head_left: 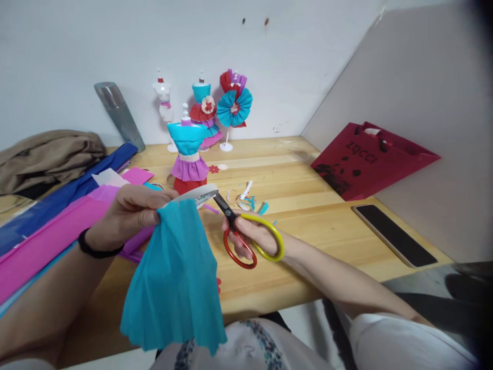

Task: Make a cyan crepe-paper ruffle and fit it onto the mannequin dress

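Observation:
Pinched in my left hand (133, 213) is the top edge of a gathered turquoise crepe paper piece (177, 277), which hangs down over the table's front edge. A white strip (192, 193) runs along that top edge. My right hand (248, 236) holds scissors (230, 213) with one red and one yellow handle loop. Their blades point up and left, at the right end of the white strip. Just behind the strip stands a small dress form (188, 154) with a turquoise top, a purple ruffle and a red skirt.
Behind stand more dress forms (202, 95) and a bottle (123, 115). Coloured paper (57, 221) and brown cloth (54, 154) lie left. Paper scraps (252, 201) are mid-table (308, 231). A red bag (370, 159) and a phone (395, 235) are at the right.

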